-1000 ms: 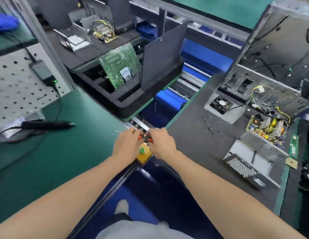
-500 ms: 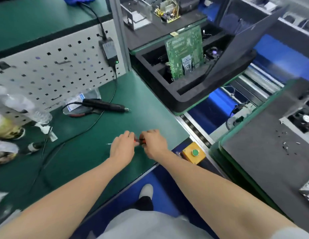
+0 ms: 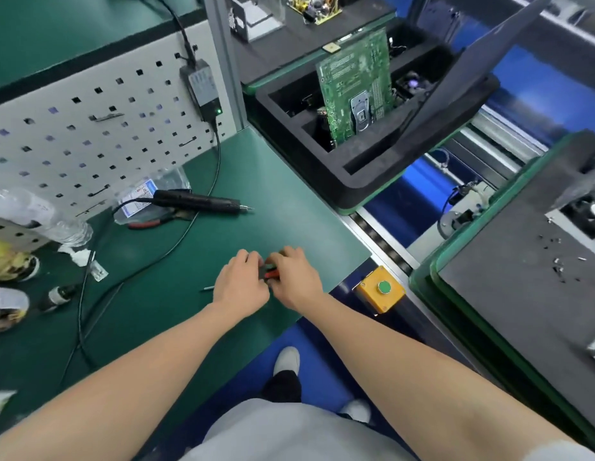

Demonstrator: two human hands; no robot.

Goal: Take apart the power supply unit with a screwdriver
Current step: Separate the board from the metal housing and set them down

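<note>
Both hands meet over the green bench mat (image 3: 176, 314) near its front edge. My left hand (image 3: 240, 283) and my right hand (image 3: 294, 277) together hold a small screwdriver with a red and black handle (image 3: 270, 272). Its thin metal tip (image 3: 208, 288) sticks out to the left of my left hand. The power supply parts lie on the dark tray (image 3: 509, 294) at the right, mostly cut off by the frame edge, with loose screws (image 3: 560, 261) scattered on it.
A black electric screwdriver (image 3: 198, 200) and its cable lie on the mat behind my hands, with red pliers (image 3: 146, 223) beside it. A yellow box with a green button (image 3: 382, 289) sits by the conveyor. A black foam bin (image 3: 349, 181) holds a green circuit board (image 3: 356, 91).
The view has swung left from the conveyor and dark tray to the green bench. Both hands moved with the screwdriver from above the yellow button box to over the mat.
</note>
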